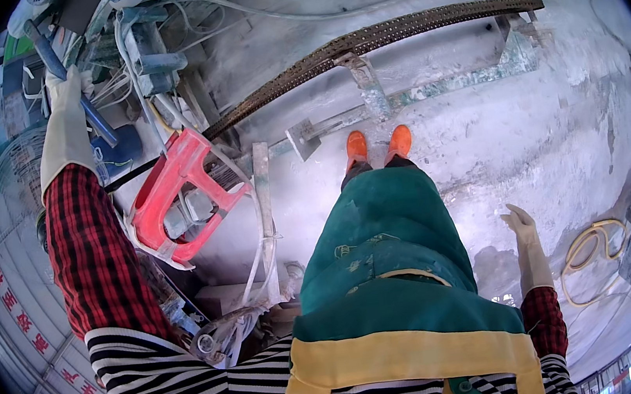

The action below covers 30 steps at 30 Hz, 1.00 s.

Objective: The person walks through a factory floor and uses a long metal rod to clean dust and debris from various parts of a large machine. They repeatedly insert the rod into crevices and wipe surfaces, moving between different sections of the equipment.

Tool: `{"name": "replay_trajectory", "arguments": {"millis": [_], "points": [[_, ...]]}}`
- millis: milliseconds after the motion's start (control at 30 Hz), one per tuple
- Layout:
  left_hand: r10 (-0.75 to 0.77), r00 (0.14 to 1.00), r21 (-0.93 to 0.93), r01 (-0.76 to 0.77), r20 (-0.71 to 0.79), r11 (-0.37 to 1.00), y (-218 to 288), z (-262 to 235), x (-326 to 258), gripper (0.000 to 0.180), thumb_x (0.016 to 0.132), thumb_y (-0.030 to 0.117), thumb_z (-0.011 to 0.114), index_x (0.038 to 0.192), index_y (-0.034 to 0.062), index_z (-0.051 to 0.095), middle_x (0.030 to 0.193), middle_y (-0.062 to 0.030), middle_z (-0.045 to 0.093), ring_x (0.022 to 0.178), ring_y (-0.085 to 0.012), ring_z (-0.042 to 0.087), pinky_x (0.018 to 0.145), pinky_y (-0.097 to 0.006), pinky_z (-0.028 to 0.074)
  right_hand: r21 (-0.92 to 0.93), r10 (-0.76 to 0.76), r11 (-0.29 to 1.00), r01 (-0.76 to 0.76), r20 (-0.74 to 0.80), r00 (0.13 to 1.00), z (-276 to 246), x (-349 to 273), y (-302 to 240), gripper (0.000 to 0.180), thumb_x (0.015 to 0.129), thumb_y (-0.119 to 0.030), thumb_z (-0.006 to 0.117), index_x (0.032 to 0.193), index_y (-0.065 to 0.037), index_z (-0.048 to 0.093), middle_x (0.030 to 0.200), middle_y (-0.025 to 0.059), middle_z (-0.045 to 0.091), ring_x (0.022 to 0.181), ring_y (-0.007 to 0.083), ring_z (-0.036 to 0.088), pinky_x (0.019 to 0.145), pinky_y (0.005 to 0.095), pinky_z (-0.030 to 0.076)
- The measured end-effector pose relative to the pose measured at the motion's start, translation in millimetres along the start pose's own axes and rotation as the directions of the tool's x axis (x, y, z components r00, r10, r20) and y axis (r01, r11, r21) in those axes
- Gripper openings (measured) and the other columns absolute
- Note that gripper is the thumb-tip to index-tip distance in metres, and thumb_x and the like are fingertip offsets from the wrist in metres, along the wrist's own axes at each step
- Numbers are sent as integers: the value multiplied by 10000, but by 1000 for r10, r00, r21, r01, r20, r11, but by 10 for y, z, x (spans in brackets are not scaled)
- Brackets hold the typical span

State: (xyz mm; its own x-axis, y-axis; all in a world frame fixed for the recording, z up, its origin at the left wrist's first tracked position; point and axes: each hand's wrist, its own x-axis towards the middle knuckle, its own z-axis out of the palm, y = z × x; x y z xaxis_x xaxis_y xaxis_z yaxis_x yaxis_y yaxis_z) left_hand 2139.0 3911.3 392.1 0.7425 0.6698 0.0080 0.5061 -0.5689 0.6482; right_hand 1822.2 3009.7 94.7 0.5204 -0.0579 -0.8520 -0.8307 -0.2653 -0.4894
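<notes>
Nearest: green apron (385, 247) | gloved right hand (522, 225) free beside it, fingers loosely spread | red frame (152, 229) to apron's left | farther: gloved left hand (64, 87) wrapped around blue bar (45, 50), upper left | perforated belt (374, 36) beyond orange boots (356, 146).

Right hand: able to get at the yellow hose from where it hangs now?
Probably not without bending or stepping over: the yellow hose seems to lie on the floor, below and out to the side of the right hand. Nothing visible blocks the way, though.
</notes>
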Motion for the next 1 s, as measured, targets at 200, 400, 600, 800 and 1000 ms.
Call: {"name": "replay_trajectory", "arguments": {"millis": [200, 400, 600, 800, 1000], "points": [[-41, 998, 35, 43, -43, 998, -96, -13, 53, 357, 995, 99, 533, 1259, 105, 293, 786, -168, 645, 491, -155, 546, 413, -302, 421, -44, -64, 997, 67, 61, 996, 419, -72, -714, 349, 1003, -158, 549, 1313, -8, 607, 1089, 143, 722, 1064, 165, 637, 986, 271, 431], [-21, 1000, 42, 21, -1, 999, -321, -91, 335, 412, 978, 124, 567, 1295, 103, 305, 748, -143, 654, 515, -164, 590, 424, -313, 457, -36, -158, 987, 159, 40, 987, 245, 105, -689, 345, 1004, -152, 545, 1310, -6, 609, 1079, 142, 721, 1054, 172, 646, 992, 279, 432], [8, 999, 34, -6, -53, 999, -527, -104, 385, 450, 949, 166, 597, 1311, 138, 332, 737, -117, 659, 510, -157, 590, 430, -315, 468, 30, -184, 982, 184, -21, 983, 158, 20, -405, 377, 1009, -196, 564, 1328, 3, 593, 1096, 143, 707, 1069, 188, 654, 981, 292, 456], [20, 998, 37, -18, -51, 999, -561, -60, 429, 466, 955, 165, 587, 1344, 164, 331, 728, -93, 659, 504, -139, 581, 437, -299, 463, -63, -82, 994, 85, 42, 996, 183, -80, -210, 378, 989, -182, 568, 1316, 4, 603, 1100, 138, 712, 1065, 187, 663, 959, 296, 456], [-16, 998, 8, 16, -62, 1000, -377, 52, 258, 475, 966, 157, 584, 1359, 151, 317, 731, -93, 632, 495, -146, 553, 434, -311, 456, -50, -131, 990, 130, -31, 991, 149, -420, -457, 381, 998, -211, 565, 1313, 1, 607, 1061, 137, 725, 1038, 177, 663, 915, 281, 458]]}}
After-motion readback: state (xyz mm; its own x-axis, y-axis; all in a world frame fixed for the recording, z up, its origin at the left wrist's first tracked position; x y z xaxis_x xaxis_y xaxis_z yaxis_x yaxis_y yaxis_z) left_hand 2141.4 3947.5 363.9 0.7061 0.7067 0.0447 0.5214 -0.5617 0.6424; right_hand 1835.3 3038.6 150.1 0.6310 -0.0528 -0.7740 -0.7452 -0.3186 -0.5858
